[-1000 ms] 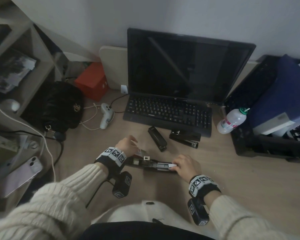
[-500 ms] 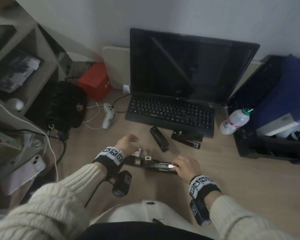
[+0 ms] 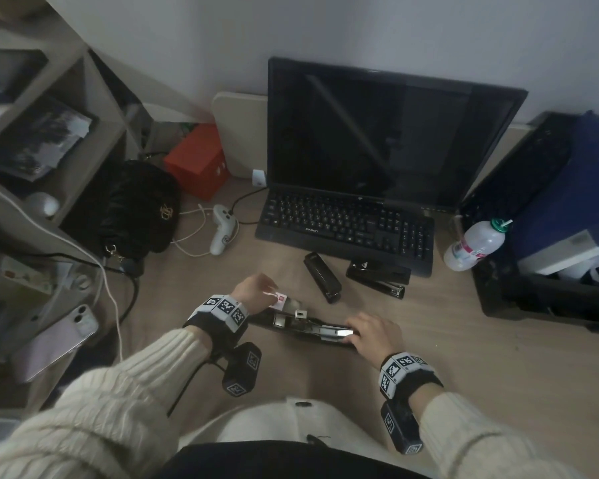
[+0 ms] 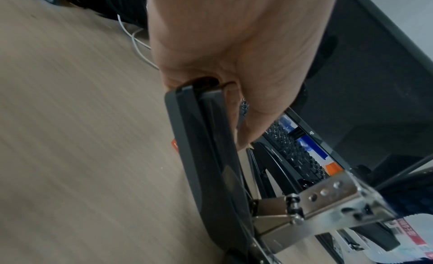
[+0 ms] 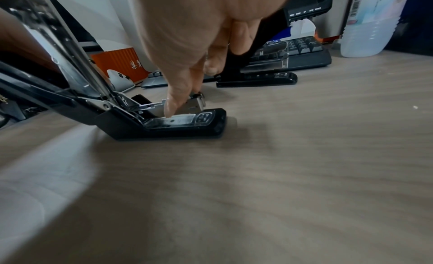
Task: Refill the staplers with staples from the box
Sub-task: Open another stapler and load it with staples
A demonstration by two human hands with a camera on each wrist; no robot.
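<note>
An opened black stapler [image 3: 301, 324] lies on the desk between my hands, its silver magazine [image 3: 332, 331] exposed. My left hand [image 3: 256, 290] curls round the tip of the raised black cover [image 4: 206, 147], thumb alongside it. My right hand [image 3: 360, 331] pinches the front end of the metal magazine [image 5: 194, 103] just above the base [image 5: 178, 125]. A small white and red staple box [image 3: 280, 299] sits beside my left hand. Two more black staplers lie in front of the keyboard, one closed [image 3: 322, 276], one hinged open [image 3: 377, 278].
A keyboard [image 3: 346, 226] and monitor [image 3: 388, 133] stand behind the staplers. A plastic bottle [image 3: 474, 243] and dark bins are at the right. At the left are a black bag [image 3: 132, 212], a white controller [image 3: 222, 229] with cables, a phone [image 3: 56, 340] and shelves.
My left hand's fingers, spread and lifted a moment ago, have come down and curled onto the stapler's cover. The right hand stays at the magazine's front end.
</note>
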